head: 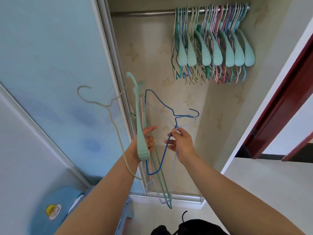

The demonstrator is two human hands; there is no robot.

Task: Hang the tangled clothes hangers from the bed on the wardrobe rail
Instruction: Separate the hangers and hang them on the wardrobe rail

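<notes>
My left hand [147,141] grips a bunch of tangled hangers in front of the open wardrobe: a wide mint plastic hanger [139,121], a cream wire hanger [116,133] sticking out to the left, and green and pink wire ones hanging down. My right hand [180,141] pinches the neck of a dark blue wire hanger [162,103], together with a pale lilac one [174,160]; its hook points right. The metal wardrobe rail [144,13] runs across the top, with several hung hangers [213,44] crowded at its right end.
A pale blue sliding wardrobe door [55,65] fills the left side. A dark red door frame [277,106] stands at the right. The left stretch of the rail is bare. A dark object [179,226] lies on the floor at the bottom edge.
</notes>
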